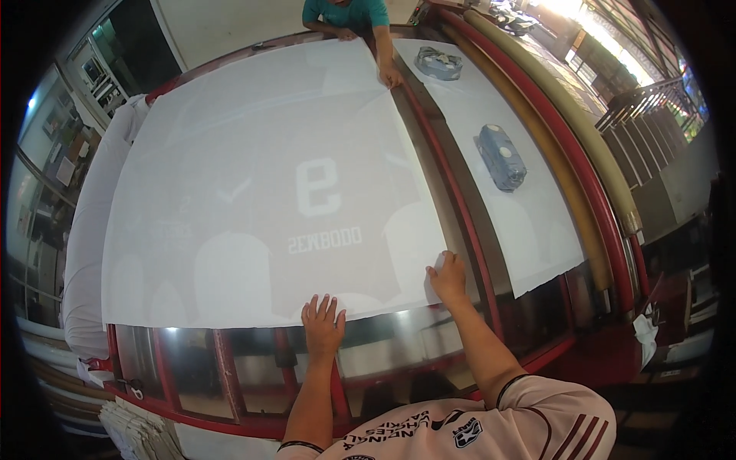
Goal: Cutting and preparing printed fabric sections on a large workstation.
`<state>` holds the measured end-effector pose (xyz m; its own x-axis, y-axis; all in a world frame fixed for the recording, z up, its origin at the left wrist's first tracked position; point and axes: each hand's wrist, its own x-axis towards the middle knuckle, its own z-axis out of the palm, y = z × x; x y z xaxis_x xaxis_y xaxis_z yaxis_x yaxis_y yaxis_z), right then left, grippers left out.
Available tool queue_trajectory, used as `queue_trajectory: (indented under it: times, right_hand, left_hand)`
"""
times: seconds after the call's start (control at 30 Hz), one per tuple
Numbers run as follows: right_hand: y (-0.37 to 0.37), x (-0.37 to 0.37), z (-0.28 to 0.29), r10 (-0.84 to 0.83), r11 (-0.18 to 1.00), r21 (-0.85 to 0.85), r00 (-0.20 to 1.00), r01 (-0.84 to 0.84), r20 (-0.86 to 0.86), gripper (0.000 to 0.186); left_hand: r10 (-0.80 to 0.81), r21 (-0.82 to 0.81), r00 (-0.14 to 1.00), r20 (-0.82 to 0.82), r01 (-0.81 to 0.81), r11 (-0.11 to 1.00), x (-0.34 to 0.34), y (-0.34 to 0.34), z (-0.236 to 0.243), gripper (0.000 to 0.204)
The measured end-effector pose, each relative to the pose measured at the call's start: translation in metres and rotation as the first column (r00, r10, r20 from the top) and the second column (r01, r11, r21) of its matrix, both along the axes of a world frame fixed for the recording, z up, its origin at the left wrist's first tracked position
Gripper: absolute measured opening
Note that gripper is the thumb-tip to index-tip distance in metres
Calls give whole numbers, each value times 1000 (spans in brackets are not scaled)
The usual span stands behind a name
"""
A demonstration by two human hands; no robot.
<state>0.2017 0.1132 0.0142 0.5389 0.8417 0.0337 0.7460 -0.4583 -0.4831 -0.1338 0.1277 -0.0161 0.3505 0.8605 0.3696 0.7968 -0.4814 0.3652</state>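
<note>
Worktable (226, 376), red-framed. White sheet (261, 184), broad, thin, spread flat on it, bearing pale reversed jersey panels (337, 264), lettering (324, 240) and a numeral (318, 186). Left hand (323, 326): fingers extended, slightly parted, resting on the near edge, gripping nothing. Right hand (448, 277): fingers bent at the right edge; whether pinching, cannot tell.

Harsh daylight enters at upper right, its brightest patch burnt out to white. The broad, thin white sheet (230, 146) looks softly lit, its printing faint; small glare spots shine on the red-framed bench with glossy panels (192, 368). Fisheye curvature bends the long beige cylindrical roller (592, 143); black vignetting swallows the corners.
</note>
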Motion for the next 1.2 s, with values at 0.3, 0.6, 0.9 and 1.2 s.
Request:
queue_trajectory:
  times: [0.3, 0.6, 0.9, 1.2]
  right_hand:
    - [-10, 3, -1, -160, 980, -125, 986, 153, -42, 47]
    - [-27, 7, -11, -232, 958, -183, 972, 220, -44, 41]
    - [-50, 16, -12, -195, 941, -293, 979, 170, -59, 37]
    - [-67, 16, -17, -196, 952, -251, 979, 177, -52, 38]
  left_hand:
    - [-70, 12, 998, -10, 70, 997, -4, -1, -3, 34]
    - [-57, 31, 998, 16, 56, 998, -9, -3, -4, 32]
    - [-83, 46, 997, -4, 83, 996, -12, -5, -7, 35]
    - [-178, -35, 982, -60, 176, 984, -19, -12, -8, 44]
